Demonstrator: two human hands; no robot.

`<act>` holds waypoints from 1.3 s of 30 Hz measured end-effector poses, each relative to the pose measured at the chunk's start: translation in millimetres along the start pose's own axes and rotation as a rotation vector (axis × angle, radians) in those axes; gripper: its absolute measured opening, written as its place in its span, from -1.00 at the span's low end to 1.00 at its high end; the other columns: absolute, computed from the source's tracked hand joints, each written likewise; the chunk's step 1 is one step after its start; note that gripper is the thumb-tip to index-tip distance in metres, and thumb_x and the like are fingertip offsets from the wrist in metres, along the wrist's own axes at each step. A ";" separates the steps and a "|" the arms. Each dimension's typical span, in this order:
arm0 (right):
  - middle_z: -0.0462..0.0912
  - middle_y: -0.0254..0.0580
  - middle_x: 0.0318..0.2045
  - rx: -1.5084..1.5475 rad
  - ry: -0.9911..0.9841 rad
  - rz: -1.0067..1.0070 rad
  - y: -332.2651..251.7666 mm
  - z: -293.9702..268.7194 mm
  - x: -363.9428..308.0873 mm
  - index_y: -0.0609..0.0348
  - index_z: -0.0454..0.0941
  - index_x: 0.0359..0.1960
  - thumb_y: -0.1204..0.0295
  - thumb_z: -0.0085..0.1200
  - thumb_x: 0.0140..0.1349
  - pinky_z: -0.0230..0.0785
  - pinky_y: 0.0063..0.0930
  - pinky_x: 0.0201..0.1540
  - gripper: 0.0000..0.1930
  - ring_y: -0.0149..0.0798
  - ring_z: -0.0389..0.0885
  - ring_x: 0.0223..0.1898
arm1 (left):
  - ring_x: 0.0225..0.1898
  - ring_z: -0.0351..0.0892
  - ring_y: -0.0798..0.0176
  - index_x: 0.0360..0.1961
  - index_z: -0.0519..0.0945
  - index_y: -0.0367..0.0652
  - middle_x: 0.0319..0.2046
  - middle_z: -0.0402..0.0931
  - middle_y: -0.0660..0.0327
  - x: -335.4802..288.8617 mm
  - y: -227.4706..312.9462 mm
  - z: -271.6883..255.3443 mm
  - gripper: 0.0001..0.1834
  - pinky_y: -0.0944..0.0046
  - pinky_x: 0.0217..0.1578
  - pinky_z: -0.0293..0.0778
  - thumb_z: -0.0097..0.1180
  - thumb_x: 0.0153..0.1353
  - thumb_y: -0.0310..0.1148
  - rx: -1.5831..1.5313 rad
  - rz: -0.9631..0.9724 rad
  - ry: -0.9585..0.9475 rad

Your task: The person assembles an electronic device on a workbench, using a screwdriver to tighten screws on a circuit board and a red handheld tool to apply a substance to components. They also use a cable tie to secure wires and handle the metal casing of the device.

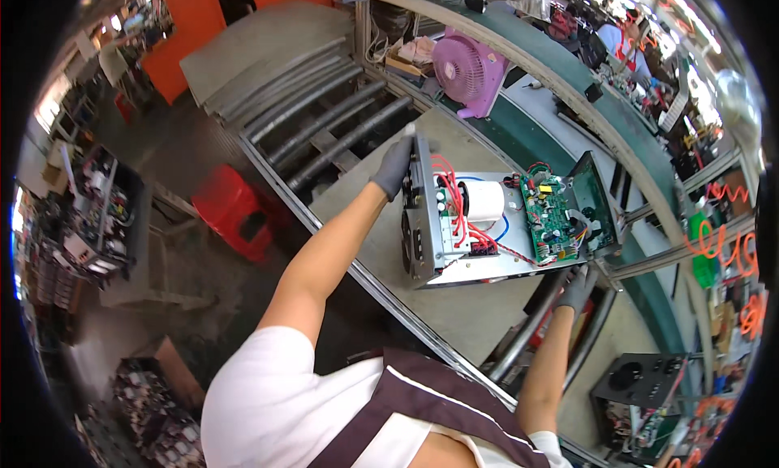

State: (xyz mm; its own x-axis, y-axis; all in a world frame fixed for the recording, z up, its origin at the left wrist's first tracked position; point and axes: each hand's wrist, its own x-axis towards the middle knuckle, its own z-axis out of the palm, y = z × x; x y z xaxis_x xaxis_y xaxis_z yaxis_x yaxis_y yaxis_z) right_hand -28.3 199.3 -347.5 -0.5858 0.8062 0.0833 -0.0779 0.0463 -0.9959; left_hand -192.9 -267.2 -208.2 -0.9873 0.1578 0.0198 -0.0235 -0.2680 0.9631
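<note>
- Grey-gloved, the left hand point(395, 166) is closed over the upper left corner of an open metal chassis point(430, 225), seen at the frame's centre on a workbench point(357, 200).
- Red wires point(456, 204), a white cylinder point(484, 200) and a green circuit board point(545, 218) are exposed inside.
- At the chassis's lower right edge, the gloved right hand point(578, 288) is pressed, fingers curled.
- A pink fan point(469, 69) is seen above, a red stool point(231, 208) at left.
</note>
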 end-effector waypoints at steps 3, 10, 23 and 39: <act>0.13 -0.16 0.30 0.247 -0.036 0.304 -81.9 24.0 -12.8 -0.07 -0.02 0.33 -0.28 -0.42 0.21 -0.08 -0.19 0.29 -0.22 -0.15 0.13 0.28 | -0.54 0.50 0.37 -0.45 0.57 -0.13 -0.56 0.53 0.24 9.8 -17.9 1.7 -0.38 0.36 -0.46 0.45 -0.27 0.25 0.21 -0.173 -0.048 0.089; 0.20 -0.18 0.26 0.522 -0.313 0.233 -122.0 58.0 -5.9 -0.02 0.11 0.29 -0.32 -0.64 0.18 -0.04 -0.14 0.32 -0.18 -0.10 0.15 0.27 | -0.68 0.43 0.41 -0.57 0.55 -0.11 -0.67 0.44 0.31 -33.7 -7.7 25.5 -0.41 0.44 -0.63 0.37 -0.19 0.23 0.19 -0.251 -0.026 0.254; 0.55 -0.11 -0.12 -0.092 -0.047 0.276 -148.8 -27.0 20.1 0.21 0.42 0.02 -0.09 -0.20 0.26 0.42 -0.41 -0.25 -0.41 -0.34 0.55 -0.20 | -0.31 0.33 0.37 -0.25 0.42 -0.14 -0.38 0.36 0.27 -146.8 -42.4 109.9 -0.62 0.31 -0.19 0.34 -0.25 0.33 -0.03 -0.235 -0.113 0.026; 0.51 -0.26 -0.54 -0.037 0.743 -0.441 -166.7 21.8 -235.9 0.32 0.49 -0.51 0.44 -0.21 0.06 0.28 -0.54 -0.30 -0.77 -0.40 0.42 -0.43 | -0.23 0.36 0.38 -0.28 0.48 -0.21 -0.34 0.45 0.26 -163.5 -40.5 113.1 -0.70 0.32 -0.06 0.22 -0.26 0.34 -0.25 -0.427 -0.280 -0.352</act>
State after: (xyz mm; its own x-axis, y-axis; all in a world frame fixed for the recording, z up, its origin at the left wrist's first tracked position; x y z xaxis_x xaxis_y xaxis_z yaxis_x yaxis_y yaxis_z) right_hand 105.3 -11.5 -200.4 0.1723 0.8862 0.4301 -0.1396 0.4542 -0.8799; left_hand -12.8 -174.7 -220.2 -0.8250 0.5619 -0.0610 -0.4072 -0.5160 0.7536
